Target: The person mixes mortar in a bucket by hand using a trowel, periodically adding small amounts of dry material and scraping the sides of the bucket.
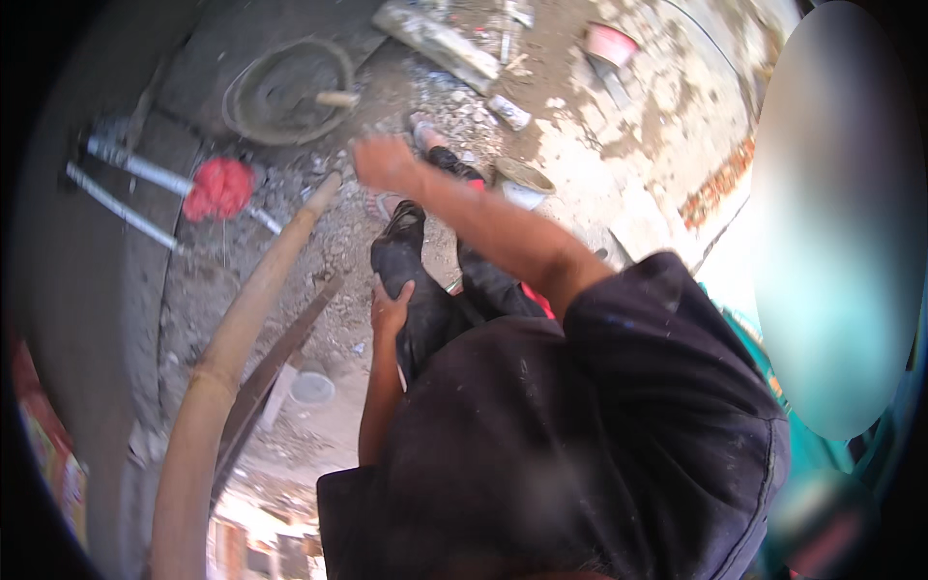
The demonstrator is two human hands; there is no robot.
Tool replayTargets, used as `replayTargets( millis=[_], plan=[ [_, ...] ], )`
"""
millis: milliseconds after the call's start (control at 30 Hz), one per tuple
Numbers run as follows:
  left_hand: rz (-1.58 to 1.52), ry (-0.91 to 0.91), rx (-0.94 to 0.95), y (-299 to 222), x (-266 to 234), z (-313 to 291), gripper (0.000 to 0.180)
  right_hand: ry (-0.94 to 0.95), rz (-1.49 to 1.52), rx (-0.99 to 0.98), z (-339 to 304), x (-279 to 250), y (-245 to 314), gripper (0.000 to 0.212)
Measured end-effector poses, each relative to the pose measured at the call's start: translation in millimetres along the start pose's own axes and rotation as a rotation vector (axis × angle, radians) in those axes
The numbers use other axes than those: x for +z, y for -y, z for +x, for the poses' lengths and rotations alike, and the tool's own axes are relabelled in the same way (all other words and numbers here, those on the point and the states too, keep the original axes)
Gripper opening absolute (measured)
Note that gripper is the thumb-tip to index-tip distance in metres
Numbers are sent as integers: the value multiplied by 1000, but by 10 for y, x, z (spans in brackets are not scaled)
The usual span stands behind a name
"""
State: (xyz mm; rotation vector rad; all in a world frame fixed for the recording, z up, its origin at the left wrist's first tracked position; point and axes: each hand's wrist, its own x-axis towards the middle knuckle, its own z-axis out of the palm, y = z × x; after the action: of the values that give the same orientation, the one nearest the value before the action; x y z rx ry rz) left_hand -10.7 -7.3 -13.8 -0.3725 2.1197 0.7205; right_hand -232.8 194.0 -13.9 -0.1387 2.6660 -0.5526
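My left hand [390,307] rests on my bent knee in dark trousers [396,261], its thumb apart from the fingers and nothing held. Stretched out ahead over my feet, my right hand [385,162] is blurred but looks curled into a closed shape. Whatever it may hold is hidden. Ahead and to the left of it lies a round, shallow basin [232,101] of wet grey mortar, with a pale wooden handle [336,99] sticking out over its rim. A bucket [524,179] stands just right of my feet.
A bamboo pole [242,309] slants up on my left beside a dark plank [290,338]. Red bundled plastic [220,188] lies near white pipes [135,164]. Farther off are a long pale block [440,43] and a pink tub [611,43]. Rubble covers the ground.
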Motion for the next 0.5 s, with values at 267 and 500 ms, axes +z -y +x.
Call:
replayTargets(
  millis=[267,500],
  plan=[
    [191,331,-93,374,-180,-83,107,113,536,923,-3072,728,-913,34],
    [494,329,25,-95,-256,-306,88,-42,875,1090,-4399,1586,-1343,39]
  ],
)
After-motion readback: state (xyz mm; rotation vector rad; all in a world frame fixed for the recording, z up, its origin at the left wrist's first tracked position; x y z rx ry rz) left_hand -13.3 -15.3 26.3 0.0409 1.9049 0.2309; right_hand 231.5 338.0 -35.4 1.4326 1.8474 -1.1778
